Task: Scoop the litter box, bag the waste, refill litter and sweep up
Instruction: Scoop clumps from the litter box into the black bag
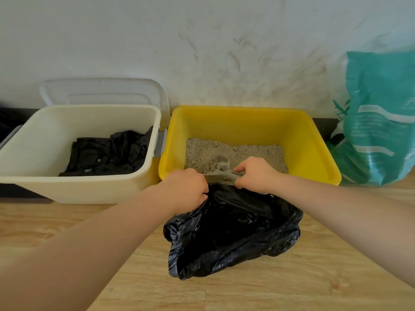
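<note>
In the head view the grey scoop (221,169) lies in the litter at the near edge of the yellow litter box (314,149), its handle in the closed right hand (254,173), long axis running left-right with the bowl pointing left and away. The black waste bag (233,230) sits on the floor just below and nearer; the left hand (187,188) pinches its rim, so the load likely swings toward the person.

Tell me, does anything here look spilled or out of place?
No spill shows on the wood floor. The one oddity is the wall above the yellow litter box: it is smudged with grey streaks.
</note>
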